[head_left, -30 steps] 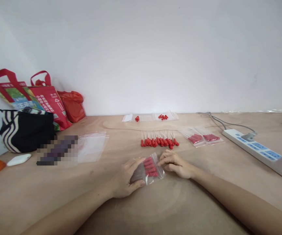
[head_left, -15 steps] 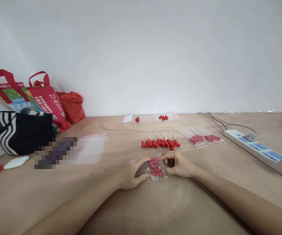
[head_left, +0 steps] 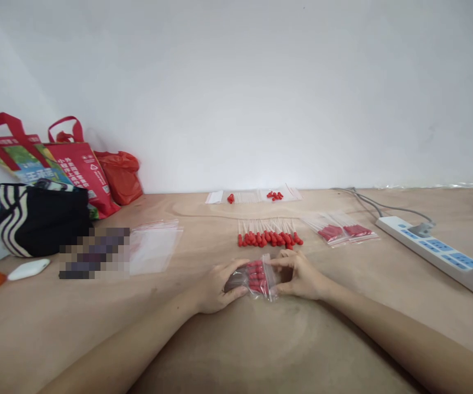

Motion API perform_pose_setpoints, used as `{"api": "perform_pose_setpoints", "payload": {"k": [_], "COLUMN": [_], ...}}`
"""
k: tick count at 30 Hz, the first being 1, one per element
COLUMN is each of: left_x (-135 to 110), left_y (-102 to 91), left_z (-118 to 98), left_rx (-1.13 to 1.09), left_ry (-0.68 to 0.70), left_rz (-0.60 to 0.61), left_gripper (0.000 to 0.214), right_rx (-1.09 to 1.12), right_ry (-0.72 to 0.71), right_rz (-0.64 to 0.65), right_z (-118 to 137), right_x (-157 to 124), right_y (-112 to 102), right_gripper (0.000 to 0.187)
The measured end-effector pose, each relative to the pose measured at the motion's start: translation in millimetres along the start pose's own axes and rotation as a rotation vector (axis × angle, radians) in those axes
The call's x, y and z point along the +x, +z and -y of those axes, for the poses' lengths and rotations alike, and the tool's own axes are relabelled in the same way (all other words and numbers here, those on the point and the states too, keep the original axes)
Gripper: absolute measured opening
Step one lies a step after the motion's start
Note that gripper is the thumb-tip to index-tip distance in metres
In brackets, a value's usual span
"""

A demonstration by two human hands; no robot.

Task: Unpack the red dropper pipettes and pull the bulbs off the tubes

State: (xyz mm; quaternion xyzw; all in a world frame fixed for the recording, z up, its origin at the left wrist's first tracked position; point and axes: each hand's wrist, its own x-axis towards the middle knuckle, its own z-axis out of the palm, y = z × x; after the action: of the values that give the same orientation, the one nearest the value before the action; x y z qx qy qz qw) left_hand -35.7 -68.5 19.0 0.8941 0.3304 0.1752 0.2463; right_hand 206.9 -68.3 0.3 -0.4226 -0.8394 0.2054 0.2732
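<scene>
A small clear zip bag (head_left: 256, 278) with several red-tipped sticks inside lies between my hands, its red-striped zip edge to the right. My left hand (head_left: 222, 285) curls round the bag's left end, thumb in front and fingers behind. At the zip end, my right hand (head_left: 297, 275) pinches the plastic between thumb and fingers. Just beyond my hands is a row of loose red-tipped sticks (head_left: 269, 238), the pale stems pointing away from me. To the right of that row lie filled zip bags (head_left: 345, 231), their red tips showing through the plastic.
Flat zip bags (head_left: 156, 249) are stacked on the left. Against the wall lie a clear bag (head_left: 246, 196) and small red pieces (head_left: 275, 195). A power strip (head_left: 437, 251) with a grey cable is on the right. Shopping bags (head_left: 82, 175) and a black bag (head_left: 51, 219) stand far left.
The zip bag has shifted slightly left and turned a little between my hands. Both hands keep hold of it. The things around it have stayed in place.
</scene>
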Motion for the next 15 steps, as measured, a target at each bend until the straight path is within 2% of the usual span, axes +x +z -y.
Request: {"api": "perform_pose_setpoints", "payload": {"k": [2,4,7,10,15], "left_x": [0,0,0,-1,-1], "left_y": [-0.1,0.6,2.3,3.5,3.4], "left_z": [0,1,2,2,0], "left_rx": [-0.006,-0.008,0.004,0.03,0.037], "left_ry": [0.014,0.018,-0.001,-0.026,-0.006], "left_rz": [-0.011,-0.013,-0.02,-0.023,-0.048], "left_gripper": [0.045,0.044,0.042,0.042,0.039], "right_rx": [-0.002,0.024,0.063,0.067,-0.037], "right_ry": [-0.044,-0.086,-0.103,-0.044,0.033], "right_rz": [-0.011,-0.013,-0.002,0.021,0.07], "right_z": [3,5,9,14,23], "right_x": [1,2,4,6,10], "right_y": [-2,-2,0,1,2], "right_gripper": [0.04,0.033,0.033,0.034,0.03]}}
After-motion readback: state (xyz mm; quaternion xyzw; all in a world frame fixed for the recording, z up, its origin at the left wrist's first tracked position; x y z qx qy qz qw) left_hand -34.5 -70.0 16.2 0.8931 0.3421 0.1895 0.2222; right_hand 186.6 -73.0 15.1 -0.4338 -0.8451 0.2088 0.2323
